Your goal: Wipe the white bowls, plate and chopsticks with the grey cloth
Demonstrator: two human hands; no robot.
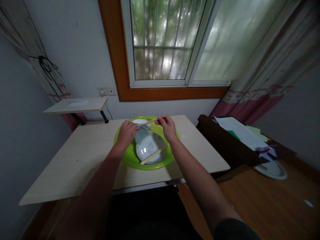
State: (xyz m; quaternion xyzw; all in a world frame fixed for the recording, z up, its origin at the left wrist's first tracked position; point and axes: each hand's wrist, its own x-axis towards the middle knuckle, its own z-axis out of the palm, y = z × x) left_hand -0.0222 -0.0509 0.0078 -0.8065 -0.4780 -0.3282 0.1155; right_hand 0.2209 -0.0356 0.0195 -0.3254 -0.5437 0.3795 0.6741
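Note:
Over a green plastic basin (130, 162), my left hand (128, 132) is closed on a grey-blue cloth (142, 135) wrapped near one end of a chopstick (150, 122). The other end of that chopstick is pinched between the fingers of my right hand (167, 126). Whether it is one chopstick or a pair I cannot tell. Below the cloth, a white plate (147, 148) with a faint pattern rests in the basin. More chopsticks (153, 155) lie slantwise across the plate. Behind my left hand, a white dish (138, 122) is partly hidden by the cloth and chopstick.
The basin stands on a pale wooden table (82, 160) below a barred window (162, 43). A small raised shelf (77, 105) is at the table's back left. To the right, papers (240, 133) lie on a dark brown piece of furniture (212, 136). A round white object (272, 170) is near the floor.

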